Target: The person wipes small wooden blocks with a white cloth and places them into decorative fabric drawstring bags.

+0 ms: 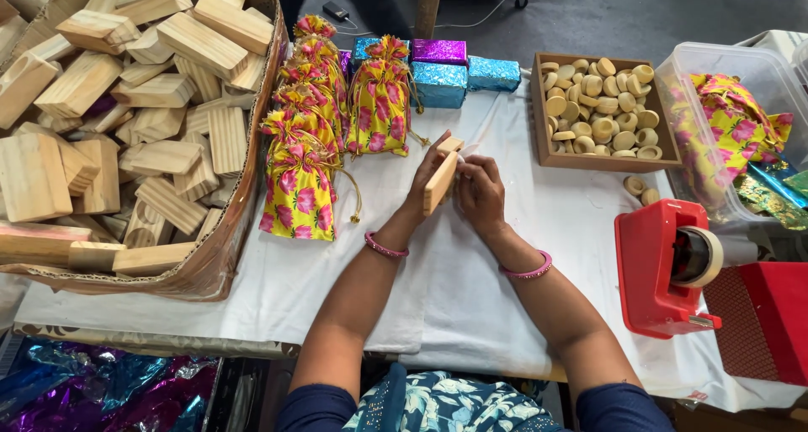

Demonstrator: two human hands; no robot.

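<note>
A light wooden block (441,180) stands on edge between my two hands above the white cloth (471,272) on the table. My left hand (425,184) grips the block's left face. On the right side, my right hand (480,195) presses against it with the fingers curled at its top end. Both wrists wear pink bangles. A row of yellow drawstring pouches with pink flowers (307,146) lies just left of my hands.
A big cardboard box of wooden blocks (126,104) fills the left. Shiny blue and purple wrapped boxes (442,70) sit at the back. A wooden tray of round wooden discs (599,108), a clear tub (724,129) and a red tape dispenser (665,268) stand right.
</note>
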